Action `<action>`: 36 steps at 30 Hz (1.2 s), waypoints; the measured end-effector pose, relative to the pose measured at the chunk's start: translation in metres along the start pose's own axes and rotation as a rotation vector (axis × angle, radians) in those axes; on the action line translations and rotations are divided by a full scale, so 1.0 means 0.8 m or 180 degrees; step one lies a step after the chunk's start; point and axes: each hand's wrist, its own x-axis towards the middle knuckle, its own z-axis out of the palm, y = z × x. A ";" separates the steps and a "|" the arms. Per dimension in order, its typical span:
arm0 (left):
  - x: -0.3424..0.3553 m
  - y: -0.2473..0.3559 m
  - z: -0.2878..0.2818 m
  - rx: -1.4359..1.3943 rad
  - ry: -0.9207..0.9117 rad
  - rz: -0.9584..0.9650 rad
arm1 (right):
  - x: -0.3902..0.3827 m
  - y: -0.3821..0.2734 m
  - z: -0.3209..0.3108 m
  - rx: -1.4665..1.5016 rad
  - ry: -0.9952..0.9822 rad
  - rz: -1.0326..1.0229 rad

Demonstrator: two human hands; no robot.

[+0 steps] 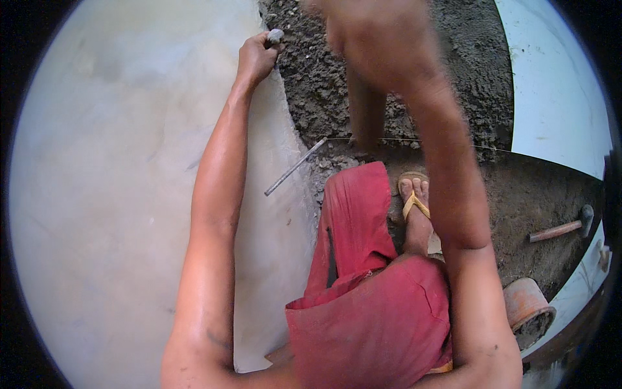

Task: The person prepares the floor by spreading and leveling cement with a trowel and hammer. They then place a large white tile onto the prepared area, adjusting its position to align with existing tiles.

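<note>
My left hand [256,61] is a fist around a chisel-like metal rod [275,36], held at the edge of a smooth pale slab. Only its blunt, greyish top shows; the lower end is hidden. My right hand [392,48] is raised in front of rough dark mortar, closed and smeared by motion. Below that fist shows a thick brown shape [367,110], perhaps a handle, though I cannot tell. Nearer to me, a thin metal bar [295,167] lies slanting on the slab, with a taut string [402,139] running right from its far end.
The smooth slab [116,181] fills the left side. Rough mortar [473,71] borders a pale panel [557,78] at the right. A wooden-handled hammer [557,231] and a tipped, dirty orange bucket [528,305] lie right. My sandalled foot [414,194] stands near the string.
</note>
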 end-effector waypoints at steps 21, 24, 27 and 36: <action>0.016 0.005 0.017 -0.0053 -0.0032 -0.0088 | 0.028 0.007 -0.010 0.0212 0.0360 -0.0415; 0.008 -0.007 0.015 -0.0267 0.0059 -0.0052 | -0.022 0.077 0.044 0.0073 0.0289 -0.0084; 0.012 -0.005 0.014 -0.0011 0.0086 -0.0049 | -0.126 0.166 0.098 -0.0303 -0.1239 0.1155; -0.004 -0.031 0.025 -0.0161 0.0160 -0.0465 | -0.009 0.040 0.015 -0.0113 -0.0138 -0.0361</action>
